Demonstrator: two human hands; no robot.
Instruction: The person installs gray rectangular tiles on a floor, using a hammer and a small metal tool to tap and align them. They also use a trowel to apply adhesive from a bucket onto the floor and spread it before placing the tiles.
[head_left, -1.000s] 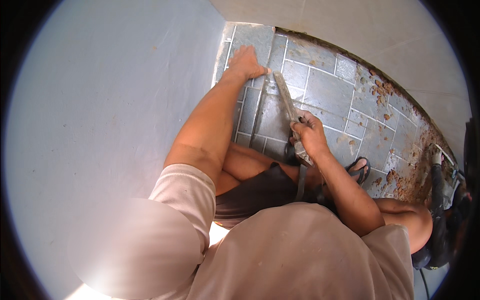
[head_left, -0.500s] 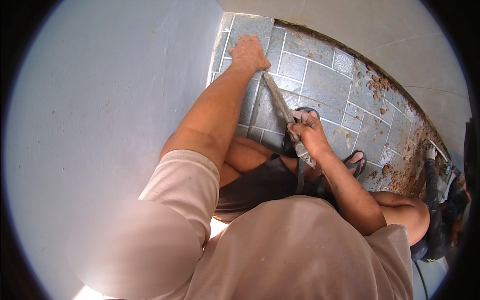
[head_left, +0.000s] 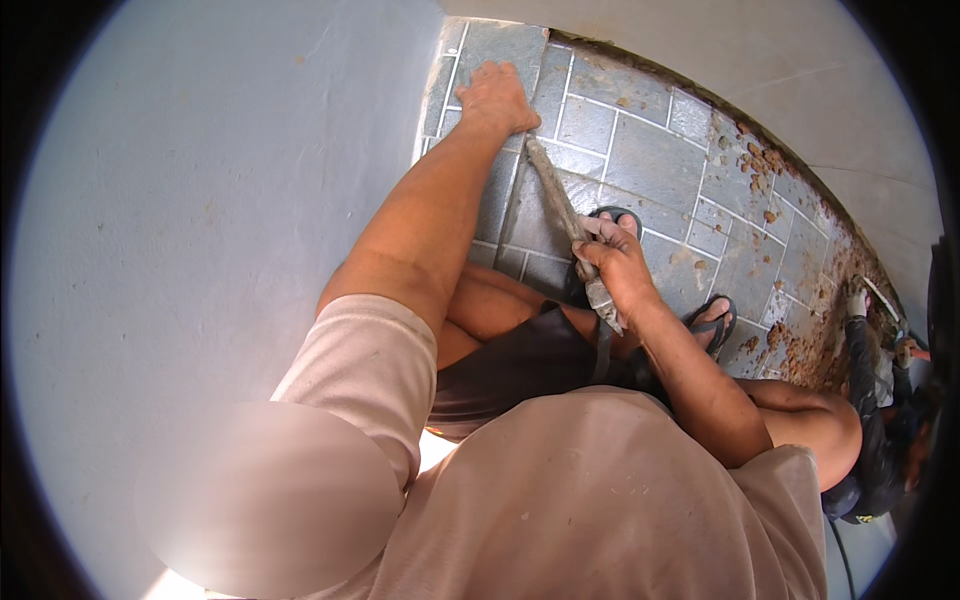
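Observation:
My left hand (head_left: 496, 97) lies on a grey rectangular tile (head_left: 500, 45) in the corner by the wall, arm outstretched and fingers slightly apart. In my right hand (head_left: 618, 264) is a long wooden-handled tool (head_left: 552, 182), crusted with pale mortar. I grip it near its thicker, pointed lower end (head_left: 602, 301). The far tip of its handle reaches the tiles just below my left wrist. Its exact kind is hard to make out.
On my left rises a smooth blue-grey wall (head_left: 210, 200). Brown dirt clumps (head_left: 765, 160) lie along the curved far edge of the tiled floor (head_left: 650, 165). My sandalled foot (head_left: 713, 322) rests on the tiles. At far right, a co-worker's dark sleeve (head_left: 861, 350) reaches toward that edge.
My hands and the tool have barely shifted. The co-worker's other hand now shows at far right, near a thin light-coloured strip.

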